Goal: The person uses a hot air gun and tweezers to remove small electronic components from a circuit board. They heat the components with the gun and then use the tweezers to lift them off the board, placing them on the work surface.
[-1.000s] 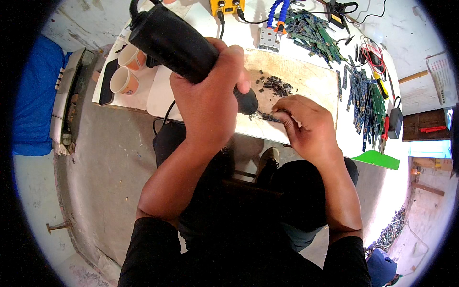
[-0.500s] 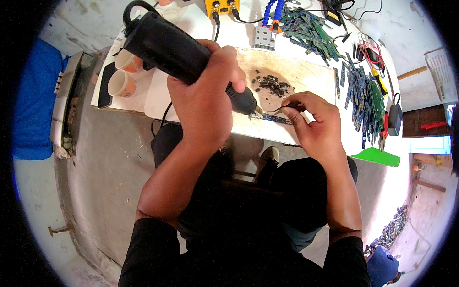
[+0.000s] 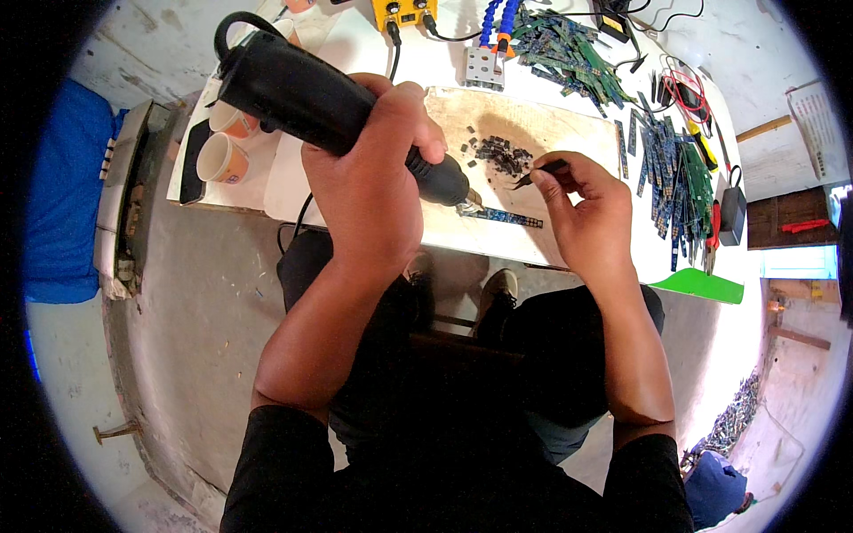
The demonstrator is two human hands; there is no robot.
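Observation:
My left hand [image 3: 369, 191] is wrapped round a black hot air gun [image 3: 298, 91], its metal nozzle pointing down at the left end of a narrow dark circuit board strip [image 3: 514, 217]. That strip lies flat near the front edge of a browned work board [image 3: 569, 133]. Between the thumb and fingers of my right hand [image 3: 588, 209] are dark tweezers [image 3: 544, 171]. Their tips sit above the strip, apart from it, close to a loose pile of small black chips [image 3: 505, 156]. Whether the tips hold anything is too small to tell.
Heaps of green and blue board strips [image 3: 569, 58] lie at the back and more strips [image 3: 666, 169] on the right. Paper cups [image 3: 222, 158] stand left. A yellow powered unit [image 3: 404, 12] and a metal block [image 3: 484, 67] are behind; pliers [image 3: 713, 226] and cables lie right.
My right hand has drawn the tweezers up and away from the strip toward the chip pile, uncovering more of the strip. The whole view has shifted slightly; the hot air gun still points at the strip.

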